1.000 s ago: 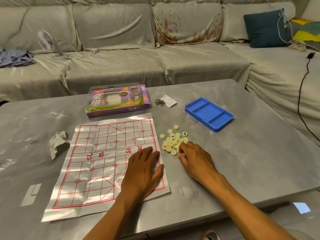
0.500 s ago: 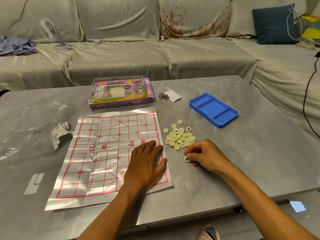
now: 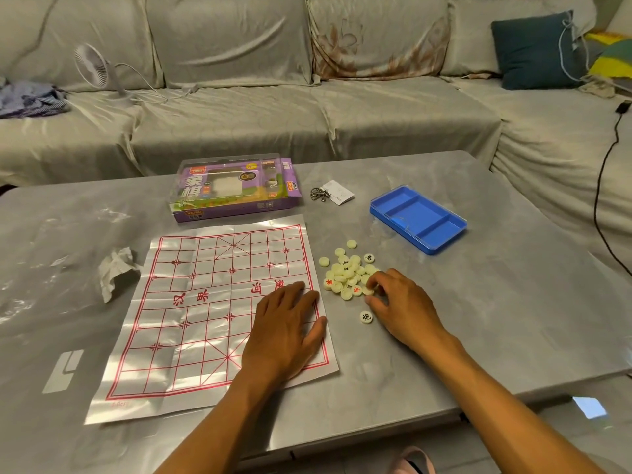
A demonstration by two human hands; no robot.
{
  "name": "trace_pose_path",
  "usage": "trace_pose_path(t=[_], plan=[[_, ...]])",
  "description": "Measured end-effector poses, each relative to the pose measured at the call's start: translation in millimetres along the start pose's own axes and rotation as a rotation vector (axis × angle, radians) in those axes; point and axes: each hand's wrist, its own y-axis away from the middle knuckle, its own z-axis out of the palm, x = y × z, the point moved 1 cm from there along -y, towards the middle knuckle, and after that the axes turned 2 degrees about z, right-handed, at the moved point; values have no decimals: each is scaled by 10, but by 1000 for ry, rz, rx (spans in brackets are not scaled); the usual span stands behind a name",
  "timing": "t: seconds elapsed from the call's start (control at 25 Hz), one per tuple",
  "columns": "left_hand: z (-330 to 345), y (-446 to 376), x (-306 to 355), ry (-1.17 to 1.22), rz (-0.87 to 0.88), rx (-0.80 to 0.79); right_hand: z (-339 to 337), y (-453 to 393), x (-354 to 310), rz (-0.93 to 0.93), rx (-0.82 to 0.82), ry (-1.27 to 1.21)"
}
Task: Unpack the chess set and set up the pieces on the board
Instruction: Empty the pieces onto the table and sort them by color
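Scene lit softly & evenly, w/ a slightly dim greenish cast. Bright streaks of glare are seen on the glossy board [image 3: 191, 313], washing out part of its grid; fainter reflections are carried by the table [image 3: 513, 302] top. Only weak shadows are cast under the hands. Wide-angle bending is noted at the edges. Focus is fairly sharp, detail mildly soft.

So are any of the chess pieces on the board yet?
No, the board holds only the left hand; the pieces lie heaped on the table beside it.
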Motion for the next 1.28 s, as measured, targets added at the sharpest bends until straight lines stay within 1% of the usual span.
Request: trace_pose_path(t=[0.04, 0.12, 0.2, 0.24, 0.32, 0.48, 0.56, 0.72, 0.76, 0.8, 0.88, 0.96, 1.04, 1.12, 1.16, 1.2, 1.28], plan=[[-2, 4, 3, 6, -1, 3, 5, -12, 3, 13, 11, -18], [-5, 8, 6, 11, -2, -2, -28, -60, 37, 93, 12, -159], [-1, 9, 4, 12, -5, -1, -95, -107, 96, 201, -77, -323], [0, 6, 2, 15, -6, 1, -124, -115, 121, 223, -125, -347], [4, -1, 1, 12, -5, -1, -154, -112, 143, 219, -160, -318], [18, -1, -13, 2, -5, -4, -138, -89, 105, 185, -111, -231], [17, 0, -12, 6, -5, -4, -113, -90, 104, 203, -67, -195], [22, -6, -5, 21, -7, 2, -203, -111, 203, 325, 72, -4], [24, -8, -6, 18, -6, 1, -246, -110, 222, 329, 91, -2], [23, -10, -9, 14, -5, 1, -275, -112, 229, 300, 88, -33], [20, -9, -10, 11, -1, 0, -282, -104, 201, 176, 25, -74], [14, -8, -7, 10, -3, -2, -243, -95, 201, 109, -28, 12], [19, -7, -9, 18, -3, -2, -269, -106, 270, 176, -4, 89], [27, -9, -17, 20, -1, 7, -356, -111, 341, 260, 28, 101], [28, -10, -21, 13, 2, 5, -388, -103, 341, 249, 20, 81], [29, -12, -21, 3, 2, 0, -403, -92, 304, 199, -23, 47], [31, -16, -18, -4, -2, -4, -359, -21, 126, 55, -179, -19]])
